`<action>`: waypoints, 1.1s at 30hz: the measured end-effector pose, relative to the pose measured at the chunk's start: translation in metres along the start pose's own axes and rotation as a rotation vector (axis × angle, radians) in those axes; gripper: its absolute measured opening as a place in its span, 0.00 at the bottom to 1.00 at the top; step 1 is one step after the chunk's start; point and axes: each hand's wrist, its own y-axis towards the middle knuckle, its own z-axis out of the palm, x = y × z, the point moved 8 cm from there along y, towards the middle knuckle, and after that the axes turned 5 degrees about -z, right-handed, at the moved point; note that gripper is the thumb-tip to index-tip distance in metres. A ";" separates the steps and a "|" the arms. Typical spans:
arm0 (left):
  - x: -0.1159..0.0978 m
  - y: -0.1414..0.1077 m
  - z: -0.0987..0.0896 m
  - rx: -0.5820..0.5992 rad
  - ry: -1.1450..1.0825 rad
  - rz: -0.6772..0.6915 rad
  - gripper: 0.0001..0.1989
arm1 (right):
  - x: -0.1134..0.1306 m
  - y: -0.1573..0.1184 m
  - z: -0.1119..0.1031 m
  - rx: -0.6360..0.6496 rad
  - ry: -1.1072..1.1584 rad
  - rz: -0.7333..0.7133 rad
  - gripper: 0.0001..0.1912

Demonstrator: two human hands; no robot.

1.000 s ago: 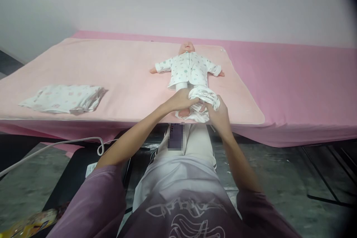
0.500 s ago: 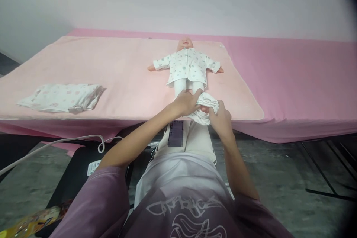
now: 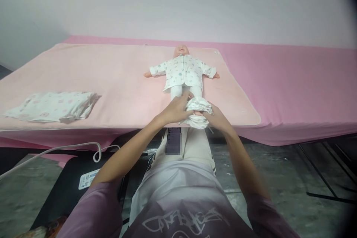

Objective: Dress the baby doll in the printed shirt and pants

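A baby doll point(image 3: 182, 70) lies on its back at the middle of the table, head toward the wall, arms spread. It wears a white patterned jacket point(image 3: 175, 76) and white leg coverings. Bunched white patterned baby pants point(image 3: 198, 103) surround the doll's foot at the near edge. My left hand point(image 3: 178, 108) is closed on the left side of the bunched pants, beside the doll's legs. My right hand point(image 3: 217, 117) grips their right side. A bit of the doll's foot point(image 3: 198, 113) shows in the opening. Most fingertips are hidden by cloth.
Folded patterned cloth point(image 3: 52, 106) lies at the left on a peach mat point(image 3: 122, 81). Pink cloth point(image 3: 292, 85) covers the table. A phone point(image 3: 173, 141) rests on my lap. A white cable point(image 3: 55, 150) and a black chair point(image 3: 67, 189) are at lower left.
My right hand has moved left and inward with the pants' edge, and the bunched cloth now sits more centrally around the doll's foot. My left hand has shifted slightly left. The view has tilted up a little.
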 end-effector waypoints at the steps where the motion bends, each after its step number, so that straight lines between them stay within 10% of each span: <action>1: 0.005 -0.001 -0.005 -0.006 -0.116 -0.022 0.23 | 0.004 0.002 0.000 -0.012 0.030 -0.029 0.29; 11: 0.030 0.002 -0.040 -0.078 -0.137 0.038 0.15 | 0.007 0.055 -0.021 0.199 -0.058 -0.102 0.30; 16: 0.022 0.012 -0.045 0.033 -0.002 0.143 0.19 | 0.017 0.077 -0.028 0.356 0.209 -0.002 0.32; 22: 0.014 0.030 -0.040 0.126 -0.092 0.183 0.26 | 0.038 0.104 -0.017 0.495 0.030 0.227 0.32; 29: 0.035 0.023 -0.063 0.011 -0.184 0.041 0.20 | 0.062 0.121 -0.006 0.409 -0.003 -0.018 0.26; 33: 0.043 0.028 -0.055 0.137 -0.269 -0.004 0.20 | 0.078 0.125 0.005 0.352 -0.117 -0.239 0.25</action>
